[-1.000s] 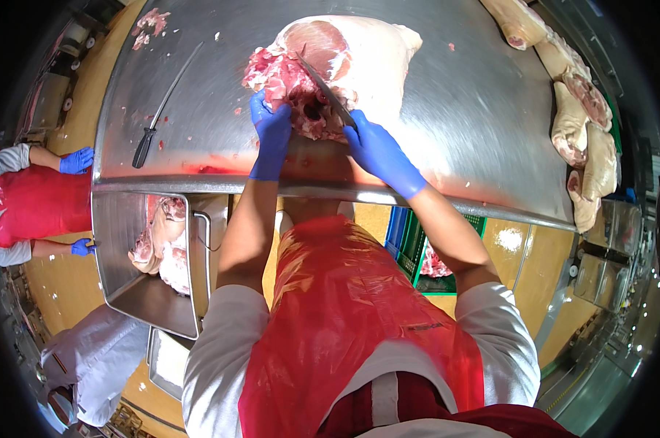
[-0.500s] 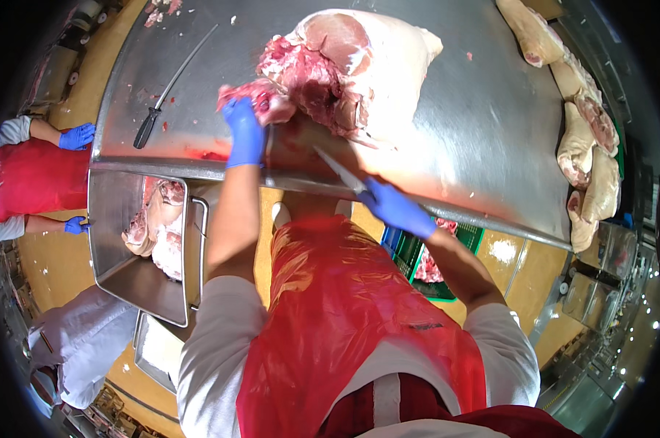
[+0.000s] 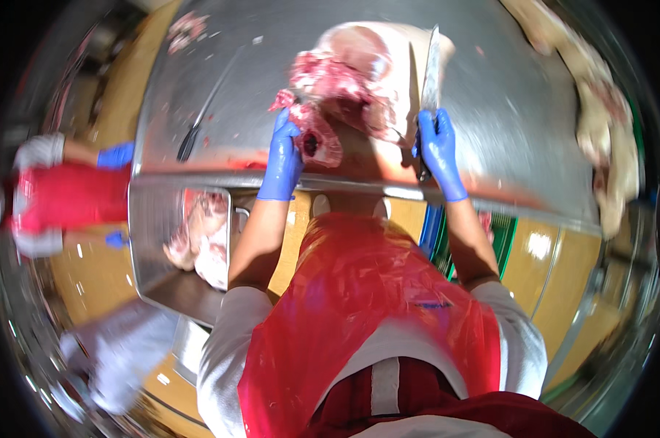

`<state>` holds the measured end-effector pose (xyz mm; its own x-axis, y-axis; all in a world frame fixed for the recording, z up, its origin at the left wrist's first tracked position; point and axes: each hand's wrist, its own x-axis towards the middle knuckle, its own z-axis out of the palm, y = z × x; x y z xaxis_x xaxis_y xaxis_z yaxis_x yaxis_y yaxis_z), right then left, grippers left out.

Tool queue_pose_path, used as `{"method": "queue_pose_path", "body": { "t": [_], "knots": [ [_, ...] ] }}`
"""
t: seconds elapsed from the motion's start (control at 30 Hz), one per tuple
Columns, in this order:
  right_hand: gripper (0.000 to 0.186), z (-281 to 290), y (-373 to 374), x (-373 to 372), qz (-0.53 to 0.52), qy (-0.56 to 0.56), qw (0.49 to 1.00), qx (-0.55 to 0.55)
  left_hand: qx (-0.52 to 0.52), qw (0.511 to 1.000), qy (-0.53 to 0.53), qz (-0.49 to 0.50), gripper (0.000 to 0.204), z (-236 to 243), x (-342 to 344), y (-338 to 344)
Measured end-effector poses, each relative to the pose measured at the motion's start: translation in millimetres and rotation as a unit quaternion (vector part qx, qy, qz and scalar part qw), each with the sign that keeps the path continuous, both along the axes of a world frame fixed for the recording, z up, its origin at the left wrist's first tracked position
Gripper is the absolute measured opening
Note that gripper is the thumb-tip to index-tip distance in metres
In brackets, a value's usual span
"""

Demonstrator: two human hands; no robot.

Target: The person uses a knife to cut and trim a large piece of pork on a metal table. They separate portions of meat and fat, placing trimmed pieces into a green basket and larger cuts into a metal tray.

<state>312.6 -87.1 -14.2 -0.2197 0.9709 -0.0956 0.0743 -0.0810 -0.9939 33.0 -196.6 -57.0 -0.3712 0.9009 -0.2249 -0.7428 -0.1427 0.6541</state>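
Note:
My left hand (image 3: 282,157), in a blue glove, is closed on a cut piece of raw meat with a dark hollow (image 3: 319,146) at the table's near edge. Just beyond lies a large pork cut (image 3: 355,51) with pale skin and ragged red flesh on its near left. My right hand (image 3: 439,153), also gloved, is closed on the black handle of a long knife (image 3: 430,69), whose blade points away along the right side of the big cut. A steel rod with a black handle (image 3: 189,140) lies to the left on the steel table (image 3: 508,124).
Pale pork pieces (image 3: 600,135) line the right side; scraps (image 3: 185,31) lie far left. Below the table are a steel bin of meat (image 3: 147,241) and green crates (image 3: 501,248). A co-worker in a red apron (image 3: 71,190) stands left; another person (image 3: 118,350) is lower left.
The smaller piece has come away from the big cut in my left hand. The knife, earlier across the cut, dropped toward the edge and now points upward at the right.

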Motion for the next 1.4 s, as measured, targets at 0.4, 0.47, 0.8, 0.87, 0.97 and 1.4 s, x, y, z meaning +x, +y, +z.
{"method": "queue_pose_path", "body": {
  "t": [0.4, 0.47, 0.8, 0.87, 0.97, 1.4],
  "knots": [
    [0.018, 80.3, -194.0, 340.7, -0.629, -0.074, 0.768, 0.098, 0.122, 0.805, 0.110, -0.570, 0.042, 50.5, 488.0, 119.6],
    [0.019, 74.6, -223.8, 363.2, -0.654, -0.075, 0.748, 0.084, 0.161, 0.744, 0.284, -0.583, 0.038, -9.1, 541.4, 127.4],
    [0.036, -47.4, -137.1, 352.1, -0.351, -0.213, 0.912, -0.019, -0.056, 0.677, 0.253, -0.689, 0.027, -28.3, 283.0, 81.1],
    [0.037, -59.7, -58.7, 309.2, -0.212, -0.131, 0.966, -0.073, -0.033, 0.759, 0.281, -0.586, 0.026, -20.0, 176.2, 114.5],
    [0.033, -106.3, 52.7, 262.6, -0.168, -0.109, 0.970, -0.138, -0.084, 0.887, 0.362, -0.275, 0.021, 31.7, 75.8, 171.5],
    [0.064, -92.5, 155.3, 148.7, -0.253, -0.642, 0.714, 0.121, -0.250, 0.921, 0.298, -0.022, 0.037, -32.5, -154.2, 156.0]
  ]
}}
